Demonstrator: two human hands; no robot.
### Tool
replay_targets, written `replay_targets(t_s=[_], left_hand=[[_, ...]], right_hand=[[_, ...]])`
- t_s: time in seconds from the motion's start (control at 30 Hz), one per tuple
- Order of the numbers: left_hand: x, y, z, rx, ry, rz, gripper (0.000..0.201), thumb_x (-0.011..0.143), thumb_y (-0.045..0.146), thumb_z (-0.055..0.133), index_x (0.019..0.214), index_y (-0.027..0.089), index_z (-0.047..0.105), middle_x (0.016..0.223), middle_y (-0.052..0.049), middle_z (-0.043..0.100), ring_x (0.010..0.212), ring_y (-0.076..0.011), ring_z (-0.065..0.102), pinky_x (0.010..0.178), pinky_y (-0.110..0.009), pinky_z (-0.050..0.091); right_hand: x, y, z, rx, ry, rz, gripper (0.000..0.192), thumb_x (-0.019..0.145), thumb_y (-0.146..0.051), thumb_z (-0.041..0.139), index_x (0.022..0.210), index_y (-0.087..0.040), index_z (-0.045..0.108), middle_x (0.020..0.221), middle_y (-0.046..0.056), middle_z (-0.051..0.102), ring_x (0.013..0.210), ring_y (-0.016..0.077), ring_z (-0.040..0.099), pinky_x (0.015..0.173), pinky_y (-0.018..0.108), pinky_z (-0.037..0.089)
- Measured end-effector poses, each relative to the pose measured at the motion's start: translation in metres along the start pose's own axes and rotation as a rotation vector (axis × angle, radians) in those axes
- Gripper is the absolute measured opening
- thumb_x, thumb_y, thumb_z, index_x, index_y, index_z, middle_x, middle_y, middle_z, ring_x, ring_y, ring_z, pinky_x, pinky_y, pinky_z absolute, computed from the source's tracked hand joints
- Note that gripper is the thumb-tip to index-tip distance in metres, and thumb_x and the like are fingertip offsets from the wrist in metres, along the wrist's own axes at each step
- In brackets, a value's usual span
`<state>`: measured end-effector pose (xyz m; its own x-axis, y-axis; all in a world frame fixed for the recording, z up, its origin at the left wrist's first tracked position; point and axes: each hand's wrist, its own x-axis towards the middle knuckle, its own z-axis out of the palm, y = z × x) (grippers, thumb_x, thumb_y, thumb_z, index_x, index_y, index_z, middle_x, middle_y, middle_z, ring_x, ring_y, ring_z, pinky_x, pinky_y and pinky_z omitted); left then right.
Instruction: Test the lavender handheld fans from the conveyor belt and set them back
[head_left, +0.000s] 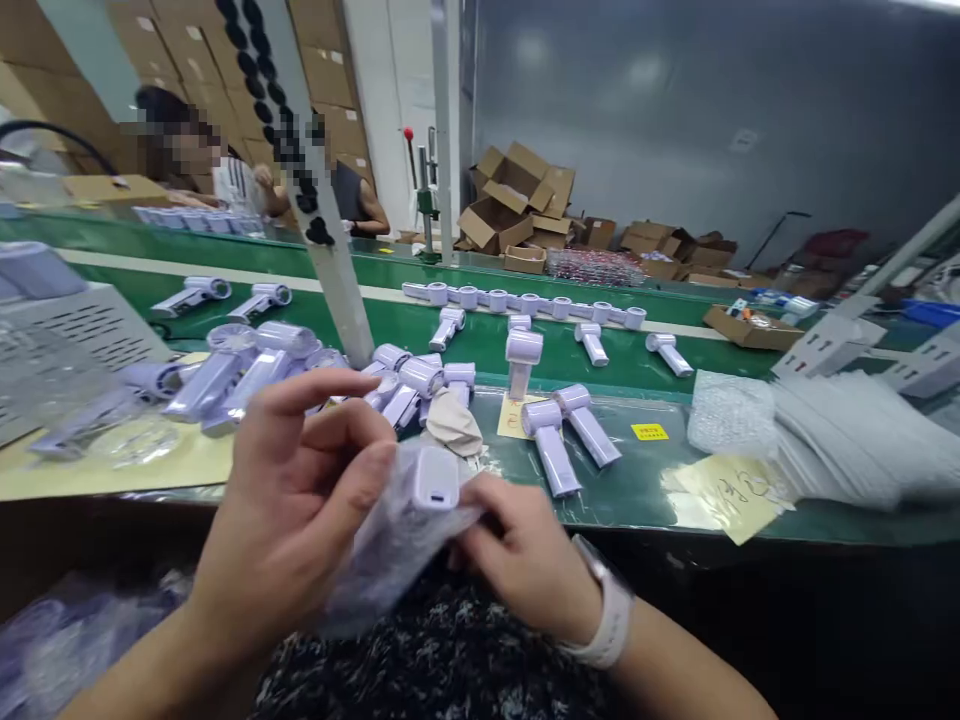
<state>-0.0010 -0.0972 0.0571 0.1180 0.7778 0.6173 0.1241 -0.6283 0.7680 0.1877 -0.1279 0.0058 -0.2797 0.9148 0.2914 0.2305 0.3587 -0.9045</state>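
Observation:
A clear plastic bag (390,560) hangs between my hands, and the pale purple end of a handheld fan (436,478) with a small dark slot shows in its upper part. My left hand (300,510) has curled fingers, thumb and middle finger pinching at the bag's left edge. On the other side, my right hand (525,560), with a white watch band on the wrist, grips the bag's edge between thumb and fingers; its fingertips are partly hidden. Just beyond my hands, a pile of purple handheld fans (420,375) lies on the green table (630,490).
Two fans (555,460) lie right of the pile. White foam sleeves (847,430) are stacked at the right. More fans line the green conveyor (495,345). A white post (322,220) rises at the table's far edge. Bagged fans (97,640) sit low left. Co-workers sit opposite.

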Motion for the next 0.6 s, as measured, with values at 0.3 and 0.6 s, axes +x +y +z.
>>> replay_targets(t_s=[0.3,0.6], left_hand=[[0.027,-0.058,0.007,0.179,-0.302,-0.14,0.019,0.096,0.043,0.059,0.112,0.033,0.06,0.093,-0.003,0.067,0.086,-0.0207,0.067,0.078,-0.035,0.058],[0.211,-0.192,0.027,0.721,-0.532,-0.353,0.055,0.08,0.067,0.05,0.11,0.024,0.068,0.126,-0.009,0.068,0.12,-0.0316,0.064,0.101,-0.039,0.053]], right_hand=[[-0.045,0.003,-0.188,-1.18,0.511,0.034,0.017,0.084,-0.026,0.049,0.077,-0.025,0.064,0.077,0.008,0.069,0.072,0.0263,0.062,0.067,0.038,0.047],[0.011,0.063,-0.32,-1.642,0.586,0.653,0.033,0.088,0.002,0.047,0.094,-0.015,0.074,0.102,0.023,0.071,0.097,0.0395,0.065,0.077,0.05,0.045]])
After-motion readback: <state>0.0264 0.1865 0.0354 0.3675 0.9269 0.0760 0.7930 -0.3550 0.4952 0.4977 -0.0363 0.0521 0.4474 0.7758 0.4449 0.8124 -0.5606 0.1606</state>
